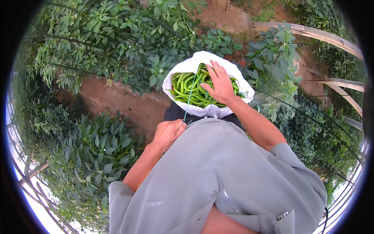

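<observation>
Head view looks down on a person in a grey shirt [218, 171] standing among pepper plants [105, 39]. At far left, leafy bushes [93, 148] fill the ground beside a strip of bare red soil [117, 101]. Next comes the left hand [167, 133], held against the shirt front just below the bag, its fingers curled closed around a thin blue string [189, 99] that runs up into the bag. The white bag [183, 70] hangs open in front of the person's waist, full of long green peppers [187, 87]. The right hand [220, 84] lies flat on top of the peppers inside the bag, fingers spread and extended, gripping nothing that can be seen. Further right, more plants [276, 66] stand close to the bag, and pale wooden rails [331, 39] cross the upper right corner.
</observation>
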Demonstrator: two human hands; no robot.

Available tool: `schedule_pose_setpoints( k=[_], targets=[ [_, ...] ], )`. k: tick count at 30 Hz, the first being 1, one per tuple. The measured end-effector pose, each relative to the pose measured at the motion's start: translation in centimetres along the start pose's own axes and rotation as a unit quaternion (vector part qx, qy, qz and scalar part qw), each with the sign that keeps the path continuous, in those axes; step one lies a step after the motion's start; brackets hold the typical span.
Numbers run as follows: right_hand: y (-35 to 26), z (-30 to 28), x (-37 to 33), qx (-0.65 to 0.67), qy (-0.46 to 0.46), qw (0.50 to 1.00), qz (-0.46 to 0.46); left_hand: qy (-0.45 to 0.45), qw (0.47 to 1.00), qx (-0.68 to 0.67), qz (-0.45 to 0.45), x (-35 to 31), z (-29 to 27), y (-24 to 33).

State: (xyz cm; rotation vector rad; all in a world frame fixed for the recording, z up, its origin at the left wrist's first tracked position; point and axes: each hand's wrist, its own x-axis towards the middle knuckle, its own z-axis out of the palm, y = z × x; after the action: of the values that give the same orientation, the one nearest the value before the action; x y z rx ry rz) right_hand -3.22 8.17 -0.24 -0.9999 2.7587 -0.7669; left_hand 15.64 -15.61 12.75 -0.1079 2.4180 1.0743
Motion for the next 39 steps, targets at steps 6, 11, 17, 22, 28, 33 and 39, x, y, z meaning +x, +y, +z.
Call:
schedule_pose_setpoints(
  k=[6, 11, 17, 22, 28, 33, 39],
  targets=[
    [-4.2, -4.2, -1.8, 0.135, -0.123, 0.941, -0.284, 0.024, 0.998, 0.020, 0.050, -3.4, -1.9, 1.8],
    [-3.7, -5.2, -2.4, 0.149, -0.108, 0.926, -0.330, 0.039, 0.998, -0.054, -0.001, -5.4, -1.4, 1.8],
    [-1.1, -7.0, -5.2, 0.466, -0.162, 0.866, 0.081, 0.123, 0.964, -0.234, -0.010, -1.8, 0.9, 0.0],
    [-0.4, -9.0, -5.7, 0.680, -0.003, 0.696, 0.232, 0.234, 0.957, 0.060, 0.162, 5.6, 4.0, 0.5],
    [-2.0, -7.6, -8.3, 0.701, 0.017, 0.660, 0.271, 0.189, 0.921, 0.268, 0.210, 11.3, 8.8, -2.9],
    [-1.7, -7.1, -9.2, 0.703, 0.054, 0.645, 0.294, 0.182, 0.917, 0.285, 0.211, 11.0, 9.0, -4.6],
    [-1.9, -6.8, -9.5, 0.685, 0.046, 0.656, 0.314, 0.232, 0.892, 0.285, 0.263, 10.6, 6.6, -4.1]
  ],
)
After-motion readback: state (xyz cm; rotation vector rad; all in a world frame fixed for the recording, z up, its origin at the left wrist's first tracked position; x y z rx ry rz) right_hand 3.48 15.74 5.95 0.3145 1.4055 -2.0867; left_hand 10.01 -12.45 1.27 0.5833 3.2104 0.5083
